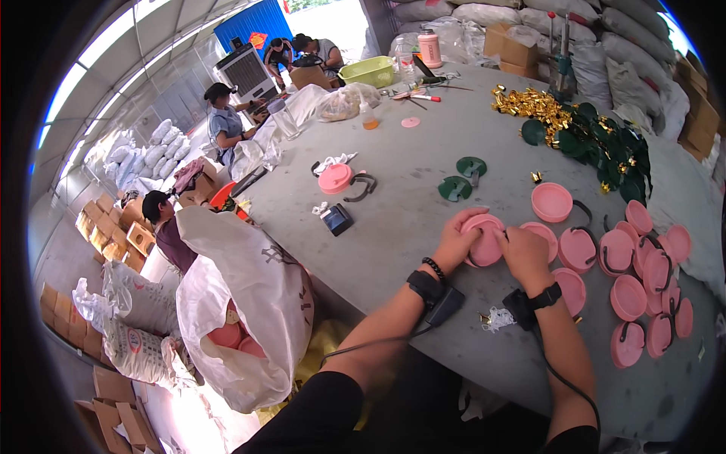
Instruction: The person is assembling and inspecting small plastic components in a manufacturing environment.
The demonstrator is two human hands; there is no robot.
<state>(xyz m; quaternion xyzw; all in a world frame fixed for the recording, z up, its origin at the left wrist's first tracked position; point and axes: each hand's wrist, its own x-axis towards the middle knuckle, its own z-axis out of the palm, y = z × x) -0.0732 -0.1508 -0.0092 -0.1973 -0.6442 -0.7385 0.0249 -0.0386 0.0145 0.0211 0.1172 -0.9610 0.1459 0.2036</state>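
Both of my hands are over the grey table, closed on one round pink plastic lid [482,231]. My left hand [457,240] grips its left side, while the fingers of my right hand [525,257] pinch at its right edge. What those fingertips press on is partly hidden. Close by on the right lie several shallow pink round pieces [552,202], many with curved black strips [583,212] on or beside them. Two dark green discs [457,188] rest just beyond my left hand. A small tangle of white string [497,319] lies near my right wrist.
Gold metal parts [533,106] and dark green discs [597,147] are heaped at the far right. A pink lid [334,178] and a black box [337,219] sit left. An open white sack [242,295] stands against the table's left edge. Several people work farther back.
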